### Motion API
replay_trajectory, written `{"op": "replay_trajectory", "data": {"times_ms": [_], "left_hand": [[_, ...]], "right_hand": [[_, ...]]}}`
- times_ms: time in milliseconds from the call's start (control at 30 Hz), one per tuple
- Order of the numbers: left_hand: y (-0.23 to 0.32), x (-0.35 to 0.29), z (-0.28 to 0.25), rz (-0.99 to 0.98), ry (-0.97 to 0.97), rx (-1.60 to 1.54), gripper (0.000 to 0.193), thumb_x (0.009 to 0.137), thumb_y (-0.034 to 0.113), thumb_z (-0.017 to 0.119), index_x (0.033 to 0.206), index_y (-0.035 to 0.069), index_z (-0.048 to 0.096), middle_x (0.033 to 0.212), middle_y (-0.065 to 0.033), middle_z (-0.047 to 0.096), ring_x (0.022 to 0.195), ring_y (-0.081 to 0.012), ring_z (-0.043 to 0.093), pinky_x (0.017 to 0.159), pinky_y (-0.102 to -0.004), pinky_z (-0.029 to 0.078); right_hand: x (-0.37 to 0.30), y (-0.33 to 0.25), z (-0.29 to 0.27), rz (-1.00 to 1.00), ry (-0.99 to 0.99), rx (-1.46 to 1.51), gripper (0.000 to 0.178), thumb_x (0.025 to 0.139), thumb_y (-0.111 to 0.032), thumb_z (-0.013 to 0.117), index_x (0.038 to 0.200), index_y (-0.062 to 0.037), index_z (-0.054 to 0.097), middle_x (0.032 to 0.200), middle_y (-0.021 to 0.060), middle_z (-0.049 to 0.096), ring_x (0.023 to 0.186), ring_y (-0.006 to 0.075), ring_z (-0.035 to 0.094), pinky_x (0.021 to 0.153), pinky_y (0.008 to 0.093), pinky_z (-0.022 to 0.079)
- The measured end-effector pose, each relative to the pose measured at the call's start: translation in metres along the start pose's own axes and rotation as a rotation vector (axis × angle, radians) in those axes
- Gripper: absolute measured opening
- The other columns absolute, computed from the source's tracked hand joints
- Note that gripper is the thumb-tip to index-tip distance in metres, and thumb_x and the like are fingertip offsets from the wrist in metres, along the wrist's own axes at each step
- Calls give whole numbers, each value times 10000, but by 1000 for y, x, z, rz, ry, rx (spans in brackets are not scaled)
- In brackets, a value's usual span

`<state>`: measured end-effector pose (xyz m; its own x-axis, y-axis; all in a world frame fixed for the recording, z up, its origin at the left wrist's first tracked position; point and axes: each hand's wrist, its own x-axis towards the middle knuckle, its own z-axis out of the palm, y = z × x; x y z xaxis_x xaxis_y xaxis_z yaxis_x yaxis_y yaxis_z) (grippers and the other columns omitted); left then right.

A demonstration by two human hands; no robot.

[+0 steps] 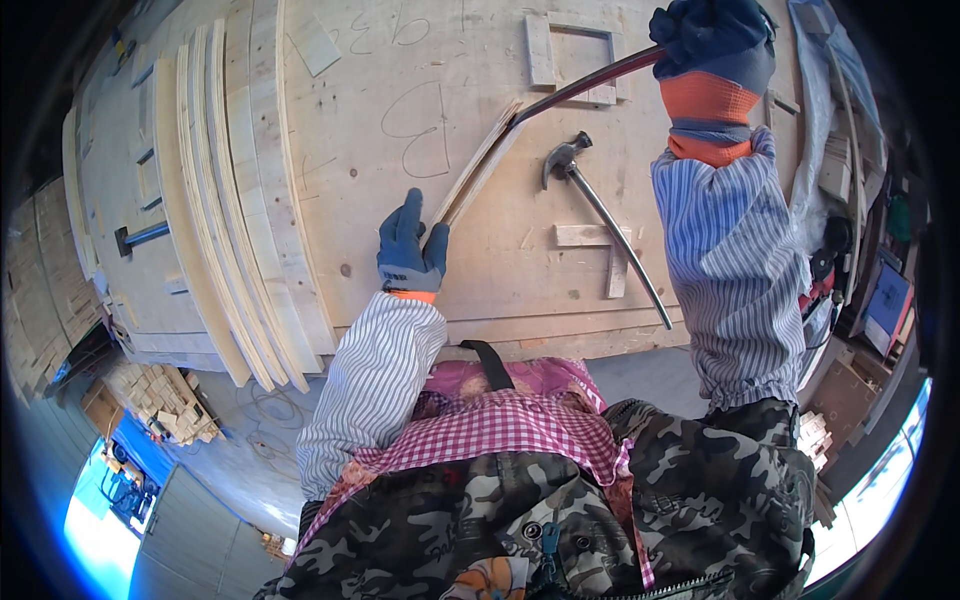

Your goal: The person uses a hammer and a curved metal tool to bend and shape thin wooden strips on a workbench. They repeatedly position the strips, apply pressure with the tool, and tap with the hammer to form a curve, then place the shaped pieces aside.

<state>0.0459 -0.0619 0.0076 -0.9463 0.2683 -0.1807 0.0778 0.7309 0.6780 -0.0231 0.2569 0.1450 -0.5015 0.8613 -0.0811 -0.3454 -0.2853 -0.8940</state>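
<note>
My right hand, in a dark blue glove with an orange cuff, is wrapped round one end of a dark red pry bar at the upper right. The bar slants down to the left, and its tip meets the far end of a narrow wooden piece that looks made of two strips side by side. At the near end of this piece is my left hand, gloved the same way. Its index finger is stretched out and its thumb stands apart, close to the wood. A claw hammer lies to the right of the wooden piece.
Everything lies on a large plywood worktop with pencil marks. Long boards run along its left side, near a blue-handled hammer. A small wooden frame lies at the back, a T-shaped wood piece at the right. Wood pieces are stacked below left.
</note>
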Motion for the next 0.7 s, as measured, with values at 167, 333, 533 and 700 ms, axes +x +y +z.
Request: {"op": "replay_trajectory", "data": {"times_ms": [167,333,533,700], "left_hand": [[-4,10,-7,-166,-270,229,405,795,221,647,1166,84,560,1027,-177,598,919,-287,602,791,-356,489],[-8,10,-6,-133,-306,273,352,823,220,590,1142,70,577,976,-195,603,870,-309,603,766,-359,482],[-15,6,-6,75,-298,336,326,820,150,543,1127,47,578,813,-162,584,696,-300,561,647,-394,452],[-18,8,-7,244,-271,370,326,800,121,543,1111,32,583,869,-162,600,738,-304,573,674,-391,453]], "right_hand": [[6,8,19,12,35,-13,222,800,-191,575,988,-73,587,689,11,606,409,87,363,353,235,260],[44,24,-5,97,73,-1,196,794,-201,591,959,-96,599,608,-19,541,350,98,336,321,254,222],[90,55,-62,82,212,-4,247,838,-356,588,892,-116,601,497,-42,420,311,109,313,306,270,221],[108,69,-105,188,-111,19,273,895,-260,473,1002,-37,587,580,6,511,394,111,332,409,268,289]]}}
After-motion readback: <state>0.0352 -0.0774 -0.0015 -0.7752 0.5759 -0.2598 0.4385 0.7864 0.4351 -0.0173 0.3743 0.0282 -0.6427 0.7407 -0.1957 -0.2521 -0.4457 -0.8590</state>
